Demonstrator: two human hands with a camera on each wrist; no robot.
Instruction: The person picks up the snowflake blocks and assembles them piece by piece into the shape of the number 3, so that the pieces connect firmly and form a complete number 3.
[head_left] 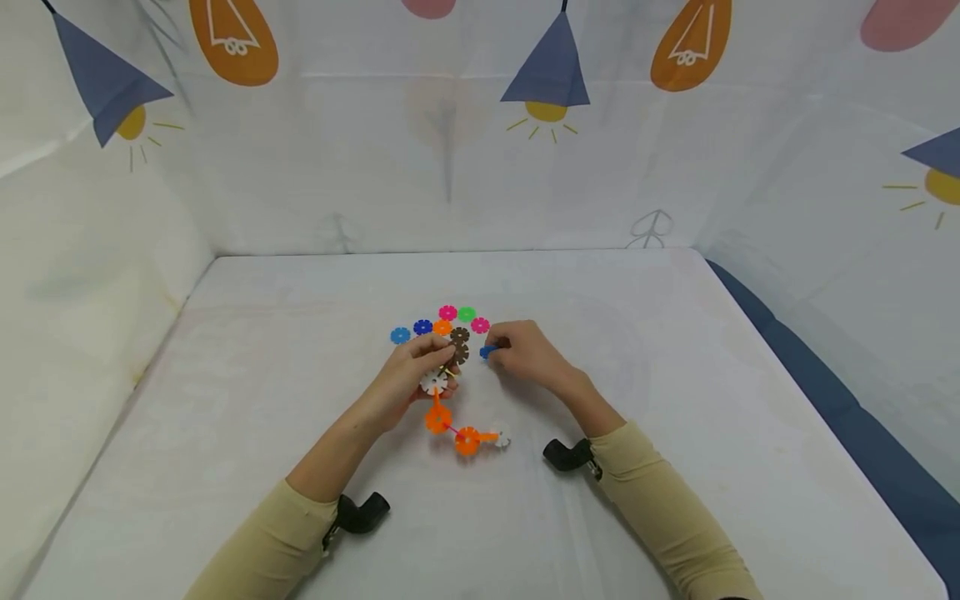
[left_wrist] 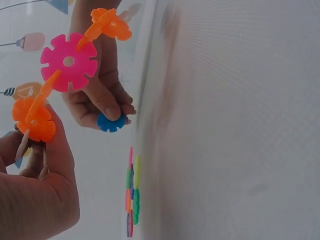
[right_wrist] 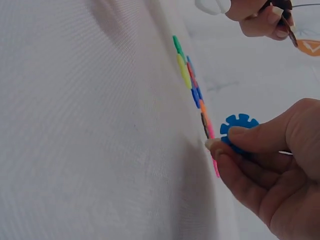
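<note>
My left hand (head_left: 401,379) grips a chain of notched plastic discs by its upper end. A white disc (head_left: 433,382) shows at the fingers, and orange discs (head_left: 438,419) with another white disc (head_left: 502,437) hang toward me. A pink disc (left_wrist: 69,80) joins two orange pieces in the left wrist view. Dark brown discs (right_wrist: 289,31) lie between the left fingertips, partly hidden by them. To the right, my right hand (head_left: 528,354) pinches a single blue disc (right_wrist: 242,120) between thumb and fingers, apart from the chain.
Several loose discs lie beyond the hands on the white table (head_left: 300,333), among them a green one (head_left: 467,314), a pink one (head_left: 447,312) and a light blue one (head_left: 401,335). Behind the table hangs a white curtain (head_left: 360,167) with lamp prints.
</note>
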